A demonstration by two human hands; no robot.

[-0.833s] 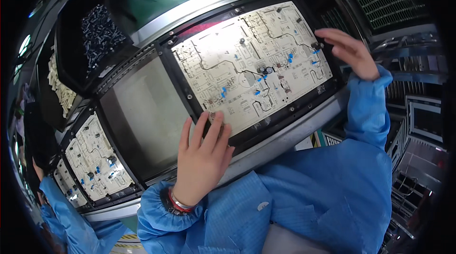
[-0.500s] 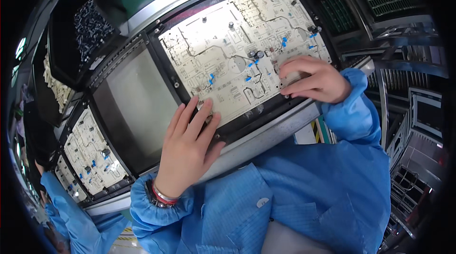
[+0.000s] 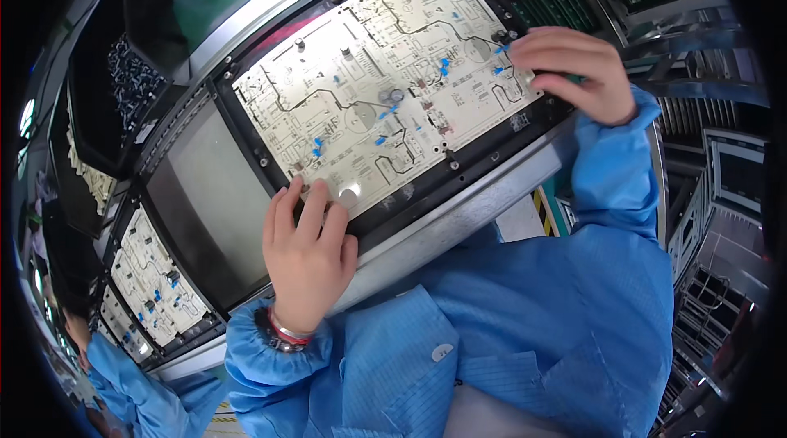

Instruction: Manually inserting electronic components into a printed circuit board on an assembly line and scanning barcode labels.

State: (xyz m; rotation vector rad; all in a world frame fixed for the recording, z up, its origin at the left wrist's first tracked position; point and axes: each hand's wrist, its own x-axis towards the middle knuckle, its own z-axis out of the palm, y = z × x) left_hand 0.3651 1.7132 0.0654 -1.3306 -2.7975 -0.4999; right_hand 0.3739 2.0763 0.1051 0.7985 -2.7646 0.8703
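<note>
A pale circuit board lies in a black carrier frame in front of me. It carries blue parts, small black cylinders and printed dark traces. My left hand rests with spread fingers over the board's near left corner, fingertips at its edge. My right hand is at the board's right end beside the blue parts there, fingers stretched out and thumb apart. I see nothing held in either hand; what lies under the right fingertips is hidden.
A metal rail runs along the near side. To the left are a black bin of small dark parts, another bin of pale parts, more boards in frames, and a co-worker's blue sleeve. Metal racks stand at right.
The board and its frame have shifted left. My right hand has moved from the board's near edge up and right to its right end. My left hand has moved slightly left and down.
</note>
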